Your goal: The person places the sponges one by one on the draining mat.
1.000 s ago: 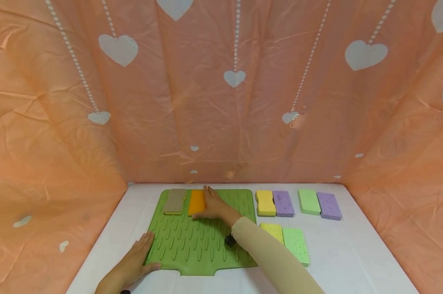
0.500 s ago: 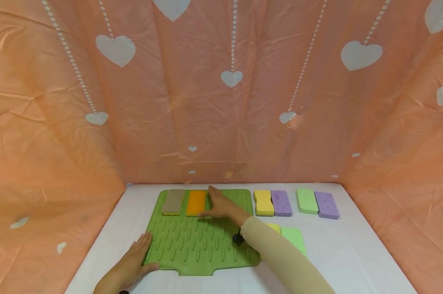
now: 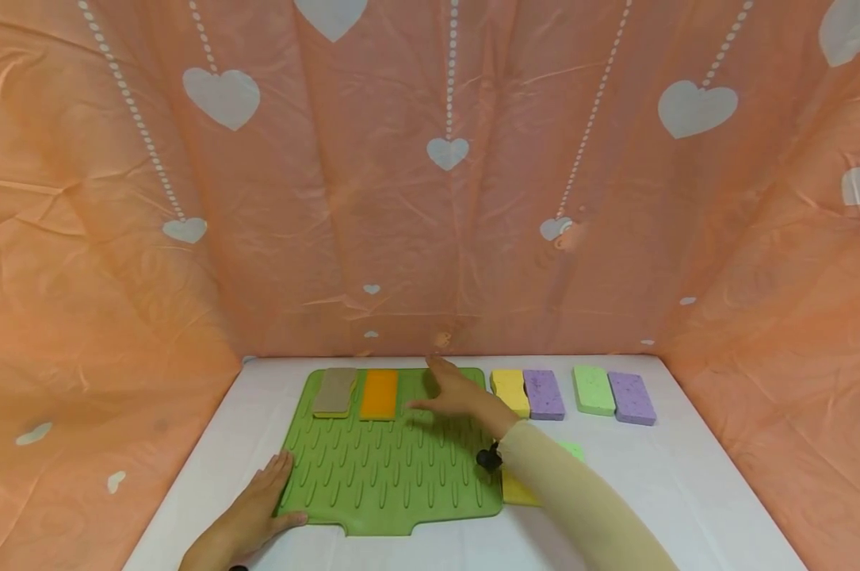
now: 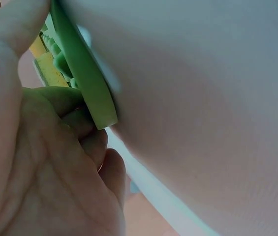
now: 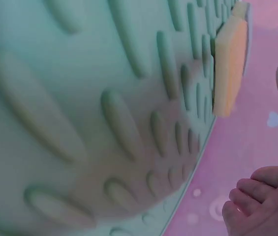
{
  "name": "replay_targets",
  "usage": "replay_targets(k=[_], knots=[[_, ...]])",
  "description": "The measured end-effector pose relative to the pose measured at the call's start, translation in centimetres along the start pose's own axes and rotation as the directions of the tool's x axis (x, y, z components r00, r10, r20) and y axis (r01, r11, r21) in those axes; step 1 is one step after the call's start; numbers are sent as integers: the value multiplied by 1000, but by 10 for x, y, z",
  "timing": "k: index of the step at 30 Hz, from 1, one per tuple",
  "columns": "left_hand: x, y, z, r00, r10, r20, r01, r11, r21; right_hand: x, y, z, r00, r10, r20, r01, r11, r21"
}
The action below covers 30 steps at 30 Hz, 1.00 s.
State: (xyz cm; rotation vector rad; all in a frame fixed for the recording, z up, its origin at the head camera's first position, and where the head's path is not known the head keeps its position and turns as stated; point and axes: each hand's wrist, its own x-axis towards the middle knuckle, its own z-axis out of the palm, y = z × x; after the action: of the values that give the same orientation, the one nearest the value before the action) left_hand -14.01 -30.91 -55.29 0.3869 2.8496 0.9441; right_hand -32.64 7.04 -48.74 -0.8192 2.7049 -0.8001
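A green ridged silicone mat (image 3: 372, 496) lies on the white table. My left hand (image 3: 251, 501) rests at its left front corner, fingers along the side and thumb at the front edge; the left wrist view shows these fingers touching the mat's rim (image 4: 87, 78). On the mat's back left lie a grey-topped yellow sponge (image 3: 334, 392) and an orange sponge (image 3: 379, 394), side by side with a gap. My right hand (image 3: 461, 392) hovers above the back right of the mat, thumb and fingers spread, holding nothing. Past the ridges in the right wrist view stands the orange sponge (image 5: 230, 66).
Right of the mat lie a yellow notched sponge (image 3: 510, 392) and a purple sponge (image 3: 544, 394), then a green sponge (image 3: 593, 390) beside another purple sponge (image 3: 632, 398). Nearer, my right sleeve (image 3: 572, 496) partly hides another yellow sponge (image 3: 518, 492) and green sponge (image 3: 574, 450).
My right hand has let go of the orange sponge and moved right, away from it. The orange sponge stays on the mat. My left hand has kept its place.
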Motion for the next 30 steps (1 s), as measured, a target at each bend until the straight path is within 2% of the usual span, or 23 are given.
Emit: replay_targets(k=[4, 9, 12, 17, 21, 25, 30], knots=[[0, -4, 1, 1000, 19, -22, -18, 999, 37, -6, 4, -9, 999, -1, -39, 1, 1000, 21], [0, -5, 2, 1000, 19, -21, -19, 1000, -2, -10, 14, -17, 996, -22, -89, 24, 999, 24], [1, -9, 4, 999, 37, -31, -36, 999, 9, -15, 21, -22, 994, -28, -103, 33, 999, 44], [1, -14, 9, 995, 70, -65, -67, 997, 48, -30, 32, -30, 995, 17, -98, -14, 999, 34], [1, -15, 11, 995, 65, -79, -61, 997, 52, -45, 38, -37, 993, 50, -109, -50, 999, 5], [0, -13, 10, 994, 72, -77, -69, 997, 45, -58, 45, -42, 990, 58, -127, -59, 998, -7], [-1, -9, 7, 994, 84, -70, -81, 995, 53, -73, 58, -48, 988, 35, -149, -34, 999, 6]])
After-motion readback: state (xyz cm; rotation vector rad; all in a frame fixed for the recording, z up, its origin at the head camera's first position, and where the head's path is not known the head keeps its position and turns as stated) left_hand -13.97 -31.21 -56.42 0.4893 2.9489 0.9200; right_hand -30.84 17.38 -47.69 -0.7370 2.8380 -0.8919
